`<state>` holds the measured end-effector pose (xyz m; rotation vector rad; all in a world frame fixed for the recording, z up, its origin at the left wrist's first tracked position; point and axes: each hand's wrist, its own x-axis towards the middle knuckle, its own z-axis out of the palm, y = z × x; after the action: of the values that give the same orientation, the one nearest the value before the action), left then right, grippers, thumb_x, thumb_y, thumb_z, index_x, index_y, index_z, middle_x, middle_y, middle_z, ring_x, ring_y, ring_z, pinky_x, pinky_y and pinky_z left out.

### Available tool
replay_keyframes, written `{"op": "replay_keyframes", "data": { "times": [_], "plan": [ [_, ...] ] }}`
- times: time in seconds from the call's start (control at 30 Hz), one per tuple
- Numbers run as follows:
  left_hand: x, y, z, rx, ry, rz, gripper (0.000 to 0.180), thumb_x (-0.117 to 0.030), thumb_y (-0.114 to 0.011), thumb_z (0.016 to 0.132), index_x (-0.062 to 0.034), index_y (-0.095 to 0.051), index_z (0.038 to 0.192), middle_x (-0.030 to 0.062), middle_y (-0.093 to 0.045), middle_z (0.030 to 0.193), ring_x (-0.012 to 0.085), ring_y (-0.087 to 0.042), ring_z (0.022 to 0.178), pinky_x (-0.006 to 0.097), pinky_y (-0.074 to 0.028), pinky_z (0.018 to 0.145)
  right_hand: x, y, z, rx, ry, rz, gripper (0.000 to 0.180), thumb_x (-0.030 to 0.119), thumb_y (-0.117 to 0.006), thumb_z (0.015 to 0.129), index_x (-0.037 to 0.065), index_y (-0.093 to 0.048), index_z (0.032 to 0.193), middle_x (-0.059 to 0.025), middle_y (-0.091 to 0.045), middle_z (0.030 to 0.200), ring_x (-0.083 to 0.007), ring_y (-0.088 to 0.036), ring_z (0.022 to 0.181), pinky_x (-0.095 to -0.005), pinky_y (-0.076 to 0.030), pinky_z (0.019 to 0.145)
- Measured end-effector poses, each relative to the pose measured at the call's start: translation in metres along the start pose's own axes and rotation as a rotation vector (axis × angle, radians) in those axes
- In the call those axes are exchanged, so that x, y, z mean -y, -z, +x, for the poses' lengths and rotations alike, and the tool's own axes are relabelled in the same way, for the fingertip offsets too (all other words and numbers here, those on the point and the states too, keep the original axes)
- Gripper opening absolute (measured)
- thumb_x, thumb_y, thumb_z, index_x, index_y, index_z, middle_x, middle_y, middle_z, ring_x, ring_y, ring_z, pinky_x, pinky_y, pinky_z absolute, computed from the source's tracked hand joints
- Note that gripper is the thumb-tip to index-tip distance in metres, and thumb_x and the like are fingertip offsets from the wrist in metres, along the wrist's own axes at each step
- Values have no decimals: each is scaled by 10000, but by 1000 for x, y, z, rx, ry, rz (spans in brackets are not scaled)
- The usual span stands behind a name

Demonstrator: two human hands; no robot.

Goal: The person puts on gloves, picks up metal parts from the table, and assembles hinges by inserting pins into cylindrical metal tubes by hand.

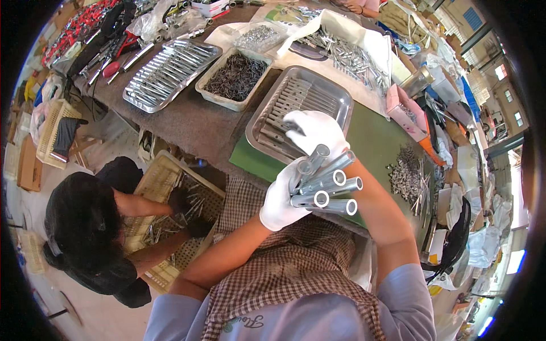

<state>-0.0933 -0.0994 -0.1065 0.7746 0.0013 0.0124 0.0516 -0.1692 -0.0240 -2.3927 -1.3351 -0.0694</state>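
Observation:
My left hand (281, 200), in a white glove, is wrapped round a bundle of shiny metal tubes (325, 183), their hollow ends pointing up and to the right. My right hand (319, 133), also gloved in white, is over the right part of a steel tray (344, 99). Its thumb and fingers are apart, with nothing visible between them. Slim metal bars (298, 98) with holes near their ends lie side by side in that tray. The fingertips are close above the bars; whether they touch is unclear.
Left of the tray stand a tub of dark small parts (238, 77) and a tray of shiny rods (170, 71). Loose metal pieces lie on white sheeting (364, 42). A pink box (406, 111) stands at right. A co-worker (94, 221) reaches into a yellow crate (165, 165) at lower left.

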Motion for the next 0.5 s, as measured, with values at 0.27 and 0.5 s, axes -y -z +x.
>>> {"op": "replay_keyframes", "data": {
  "times": [0.27, 0.5],
  "plan": [
    [-2, 0, 2, 121, 140, -789, 514, -520, -334, 968, -145, -503, 1276, 57, -609, 1184, 275, -615, 1085, 470, -510, 904, 12, -18, 21, 273, -75, -275, 212, 176, -597, 823, 82, -553, 1007, -141, -640, 814, -345, -622, 801, -465, -492, 733],
    [-6, -7, 2, 3, 52, -277, 415, -239, -530, 864, -98, -475, 1250, 94, -582, 1196, 274, -584, 1106, 434, -494, 909, 2, 7, -1, 1, -135, 112, 346, 182, -635, 767, 62, -575, 1085, -178, -658, 890, -339, -648, 828, -409, -517, 762]
  ]
}}
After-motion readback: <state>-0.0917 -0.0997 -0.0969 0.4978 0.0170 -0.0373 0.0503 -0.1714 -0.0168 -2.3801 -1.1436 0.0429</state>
